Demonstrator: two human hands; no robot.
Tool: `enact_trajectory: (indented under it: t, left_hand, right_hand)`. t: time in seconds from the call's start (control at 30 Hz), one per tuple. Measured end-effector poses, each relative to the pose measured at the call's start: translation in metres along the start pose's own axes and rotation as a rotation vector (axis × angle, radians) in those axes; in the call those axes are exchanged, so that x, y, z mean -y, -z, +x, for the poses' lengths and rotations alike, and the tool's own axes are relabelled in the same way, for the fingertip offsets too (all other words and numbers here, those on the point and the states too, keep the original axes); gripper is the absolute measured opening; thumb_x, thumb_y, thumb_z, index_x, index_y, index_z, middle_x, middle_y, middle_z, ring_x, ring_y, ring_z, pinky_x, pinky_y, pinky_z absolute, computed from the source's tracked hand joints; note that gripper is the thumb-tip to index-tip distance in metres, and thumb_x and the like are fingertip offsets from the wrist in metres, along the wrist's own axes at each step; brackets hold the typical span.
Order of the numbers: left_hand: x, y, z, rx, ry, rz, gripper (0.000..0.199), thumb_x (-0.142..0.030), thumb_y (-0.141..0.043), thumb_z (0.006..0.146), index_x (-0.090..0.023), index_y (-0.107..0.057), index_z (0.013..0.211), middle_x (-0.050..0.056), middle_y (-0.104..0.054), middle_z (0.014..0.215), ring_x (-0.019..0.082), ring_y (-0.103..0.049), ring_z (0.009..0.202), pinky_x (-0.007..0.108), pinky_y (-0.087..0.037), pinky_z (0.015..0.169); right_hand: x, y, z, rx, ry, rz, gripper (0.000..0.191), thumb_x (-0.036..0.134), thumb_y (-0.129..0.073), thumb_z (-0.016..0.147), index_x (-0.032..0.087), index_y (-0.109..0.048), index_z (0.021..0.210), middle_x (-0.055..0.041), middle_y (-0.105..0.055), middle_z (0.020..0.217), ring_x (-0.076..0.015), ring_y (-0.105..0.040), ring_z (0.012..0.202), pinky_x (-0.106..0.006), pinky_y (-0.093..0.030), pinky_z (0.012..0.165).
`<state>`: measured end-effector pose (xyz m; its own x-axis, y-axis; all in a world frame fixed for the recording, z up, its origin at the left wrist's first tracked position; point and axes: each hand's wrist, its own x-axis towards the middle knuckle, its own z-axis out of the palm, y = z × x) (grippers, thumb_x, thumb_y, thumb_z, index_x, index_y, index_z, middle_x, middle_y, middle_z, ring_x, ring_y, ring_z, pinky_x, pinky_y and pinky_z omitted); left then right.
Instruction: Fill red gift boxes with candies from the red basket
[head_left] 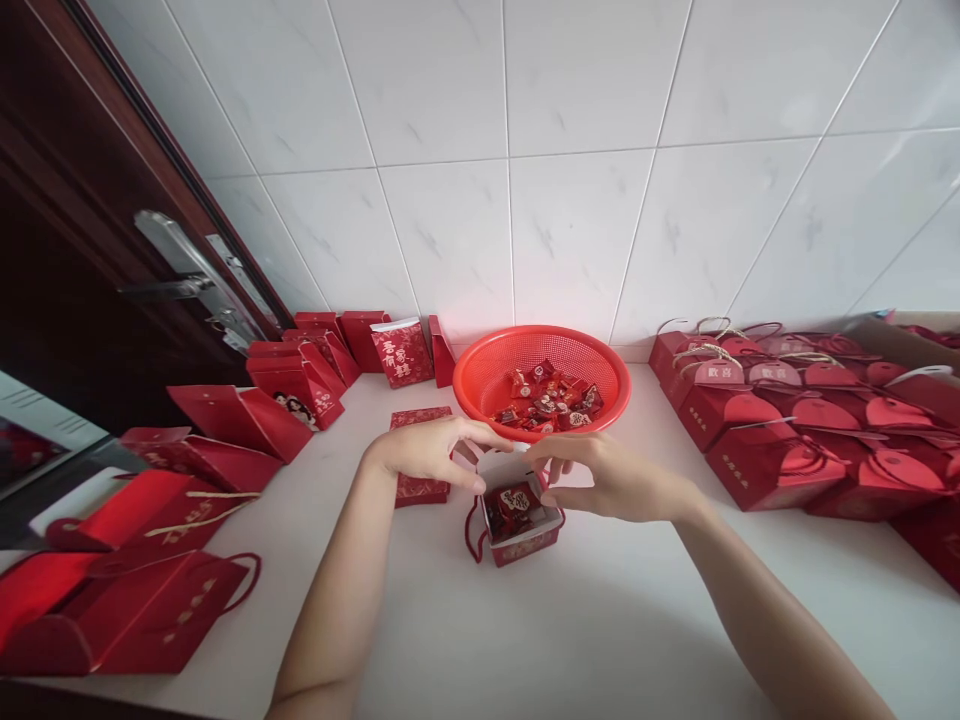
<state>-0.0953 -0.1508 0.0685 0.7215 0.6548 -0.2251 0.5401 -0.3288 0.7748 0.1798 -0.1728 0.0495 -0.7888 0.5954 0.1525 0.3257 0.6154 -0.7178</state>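
Observation:
A small red gift box (527,549) with white inner walls stands open on the white surface in front of me. Red-wrapped candies (514,508) lie inside it, and a dark red cord handle (472,532) hangs at its left side. My left hand (442,450) holds the box at its far left corner, thumb by the rim and fingers curled behind. From the other side my right hand (600,475) grips the far right edge, with the thumb at the wall. Part of the box's back is hidden by the fingers.
Behind the box sits an orange-red plastic basket (480,350) holding wrapped candies (551,395). A flat red box (420,490) lies left of it. Red boxes (281,415) line the left side; closed boxes with handles (772,450) crowd the right. A tiled wall (450,230) and door (82,200) bound the surface.

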Motion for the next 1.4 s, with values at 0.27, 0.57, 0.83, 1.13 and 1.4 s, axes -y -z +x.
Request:
enact_trajectory:
  t: [0.27, 0.57, 0.83, 1.13, 1.4]
  left_hand:
    - [-0.014, -0.023, 0.019, -0.077, 0.170, 0.159, 0.062, -0.033, -0.075, 0.078, -0.027, -0.058, 0.137, 0.006, -0.065, 0.128, 0.024, -0.062, 0.111, 0.030, -0.049, 0.086]
    - [-0.022, -0.038, 0.026, -0.098, 0.237, 0.363, 0.021, -0.031, -0.073, 0.076, -0.022, -0.063, 0.092, 0.004, -0.061, 0.110, 0.024, -0.058, 0.102, 0.029, -0.045, 0.076]
    - [-0.026, -0.045, 0.029, 0.013, 0.257, 0.368, 0.021, -0.035, -0.075, 0.077, -0.023, -0.068, 0.092, 0.003, -0.063, 0.109, 0.024, -0.058, 0.108, 0.029, -0.044, 0.080]
    - [-0.033, -0.044, 0.022, 0.073, 0.225, 0.378, 0.066, -0.070, -0.077, 0.064, -0.024, -0.073, 0.111, 0.006, -0.066, 0.122, 0.031, -0.059, 0.114, 0.030, -0.047, 0.080]
    - [-0.037, -0.042, 0.018, 0.106, 0.226, 0.365, 0.077, -0.070, -0.079, 0.060, -0.026, -0.070, 0.123, 0.008, -0.059, 0.143, 0.036, -0.052, 0.131, 0.034, -0.048, 0.094]
  right_hand:
    - [-0.002, -0.002, 0.002, 0.242, -0.059, -0.031, 0.031, 0.031, -0.063, 0.091, 0.022, -0.063, 0.121, -0.0065, -0.071, 0.111, -0.0200, -0.066, 0.093, -0.031, -0.050, 0.076]
    - [-0.010, 0.004, -0.004, 0.136, -0.155, -0.163, 0.016, 0.028, -0.057, 0.090, 0.022, -0.070, 0.096, -0.0071, -0.073, 0.102, -0.0228, -0.066, 0.093, -0.032, -0.049, 0.075]
    - [-0.031, -0.014, 0.005, 0.264, -0.384, -0.430, 0.037, 0.025, -0.061, 0.086, 0.021, -0.060, 0.123, -0.0113, -0.071, 0.105, -0.0295, -0.068, 0.092, -0.034, -0.047, 0.070]
    - [-0.046, -0.019, 0.021, 0.301, -0.234, -0.293, 0.011, 0.012, -0.057, 0.086, 0.017, -0.065, 0.081, -0.0054, -0.069, 0.085, -0.0178, -0.061, 0.075, -0.025, -0.040, 0.062]
    - [-0.028, 0.001, 0.008, 0.317, -0.319, -0.350, 0.017, 0.013, -0.055, 0.083, 0.017, -0.062, 0.068, -0.0042, -0.064, 0.073, -0.0145, -0.052, 0.062, -0.025, -0.034, 0.054]
